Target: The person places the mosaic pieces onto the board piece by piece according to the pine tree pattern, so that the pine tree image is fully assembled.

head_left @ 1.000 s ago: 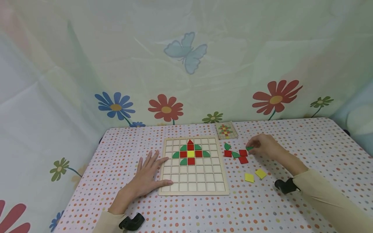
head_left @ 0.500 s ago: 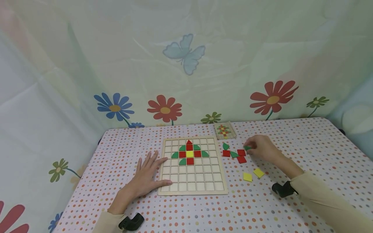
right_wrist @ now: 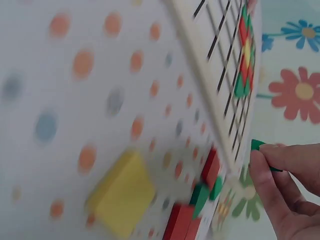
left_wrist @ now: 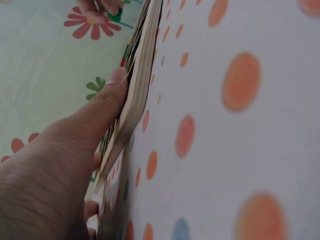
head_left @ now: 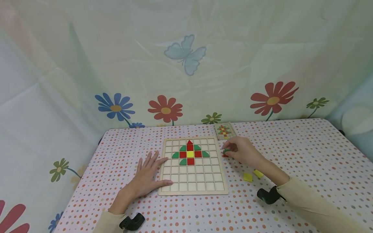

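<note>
The right hand [head_left: 244,151], pinching a green piece [right_wrist: 256,145], has moved left over the loose tiles [right_wrist: 211,166], bringing it nearer the board's [head_left: 187,178] right side but not yet in place, while the left hand [head_left: 146,178], fingers spread, rests on the left edge.

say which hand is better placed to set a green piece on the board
Probably the right hand: it pinches a green piece near the board, while the left hand rests at its left edge.
</note>
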### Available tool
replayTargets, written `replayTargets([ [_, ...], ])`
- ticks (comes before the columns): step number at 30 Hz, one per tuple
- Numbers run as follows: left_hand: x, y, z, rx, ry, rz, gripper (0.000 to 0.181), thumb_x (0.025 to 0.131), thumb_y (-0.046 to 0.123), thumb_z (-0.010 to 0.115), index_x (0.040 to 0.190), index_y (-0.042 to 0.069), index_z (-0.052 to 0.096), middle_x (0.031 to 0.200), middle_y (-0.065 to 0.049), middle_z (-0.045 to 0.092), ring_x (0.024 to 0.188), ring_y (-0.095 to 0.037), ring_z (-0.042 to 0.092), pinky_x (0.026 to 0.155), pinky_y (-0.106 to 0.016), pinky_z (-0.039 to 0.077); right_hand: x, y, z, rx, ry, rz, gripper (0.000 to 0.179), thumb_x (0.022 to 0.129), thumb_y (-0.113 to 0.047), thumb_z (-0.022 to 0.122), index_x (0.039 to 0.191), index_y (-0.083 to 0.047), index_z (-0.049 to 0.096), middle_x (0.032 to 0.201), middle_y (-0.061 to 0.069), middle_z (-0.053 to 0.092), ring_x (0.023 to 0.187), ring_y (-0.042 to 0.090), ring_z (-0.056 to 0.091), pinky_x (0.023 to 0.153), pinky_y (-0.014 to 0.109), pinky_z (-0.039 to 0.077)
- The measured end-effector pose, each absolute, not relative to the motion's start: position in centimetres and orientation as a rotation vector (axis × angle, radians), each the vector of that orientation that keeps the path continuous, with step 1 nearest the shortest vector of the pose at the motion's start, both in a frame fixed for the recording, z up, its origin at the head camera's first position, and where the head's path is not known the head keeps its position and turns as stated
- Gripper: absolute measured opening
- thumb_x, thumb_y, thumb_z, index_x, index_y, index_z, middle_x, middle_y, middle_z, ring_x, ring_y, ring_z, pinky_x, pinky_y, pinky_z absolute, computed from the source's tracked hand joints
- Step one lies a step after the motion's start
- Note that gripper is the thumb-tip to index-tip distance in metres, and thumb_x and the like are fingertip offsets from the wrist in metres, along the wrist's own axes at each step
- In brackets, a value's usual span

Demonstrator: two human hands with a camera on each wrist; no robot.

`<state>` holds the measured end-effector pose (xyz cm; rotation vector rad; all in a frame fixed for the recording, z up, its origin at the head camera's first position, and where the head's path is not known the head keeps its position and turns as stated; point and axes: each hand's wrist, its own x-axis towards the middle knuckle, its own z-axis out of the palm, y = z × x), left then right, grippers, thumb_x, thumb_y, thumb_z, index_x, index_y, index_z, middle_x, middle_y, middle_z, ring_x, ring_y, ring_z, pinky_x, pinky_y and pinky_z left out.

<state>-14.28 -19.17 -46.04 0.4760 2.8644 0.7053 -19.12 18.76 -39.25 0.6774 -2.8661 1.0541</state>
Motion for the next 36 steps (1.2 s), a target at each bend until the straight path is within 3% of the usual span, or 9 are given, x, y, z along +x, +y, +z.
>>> replayTargets([
  [6,-14.2,-19.2,-46.1,0.474,2.860,0.719,0.090,0.088,0.070,0.070,0.162,0.028,0.040,0.176,-0.013,0.006,0.161,-0.036,-0.007,0.122,-0.068,-0.010,-18.6,16.1,-39.5,0.825,-2.910,1.264,0.019,0.091,0.010,0.073,0.110,0.006,0.077,0.096,0.009,0.060,0.084,0.016,0.058,0.069,0.022,0.052],
  [13,-14.2,-19.1,-46.5,0.466,2.852,0.726,0.091,0.087,0.071,0.070,0.162,0.028,0.040,0.176,-0.012,0.007,0.161,-0.035,-0.007,0.123,-0.068,-0.010,-18.3,14.7,-40.7,1.062,-2.855,1.370,0.008,0.094,0.006,0.072,0.100,0.001,0.073,0.095,0.003,0.064,0.084,0.011,0.062,0.075,0.025,0.056],
  [25,-14.3,-19.0,-46.6,0.466,2.857,0.728,0.091,0.086,0.071,0.070,0.161,0.028,0.041,0.176,-0.012,0.008,0.161,-0.035,-0.007,0.123,-0.068,-0.009,-19.2,12.9,-42.1,0.874,-2.756,1.368,0.012,0.087,0.005,0.081,0.097,-0.002,0.079,0.093,0.002,0.074,0.082,0.014,0.066,0.076,0.027,0.059],
  [36,-14.4,-19.1,-46.6,0.476,2.865,0.703,0.091,0.087,0.071,0.070,0.162,0.028,0.040,0.176,-0.012,0.007,0.161,-0.035,-0.008,0.123,-0.067,-0.010,-19.4,11.4,-43.2,0.804,-2.801,1.322,0.015,0.086,0.006,0.082,0.097,-0.004,0.081,0.088,-0.001,0.072,0.080,0.012,0.062,0.074,0.025,0.056],
])
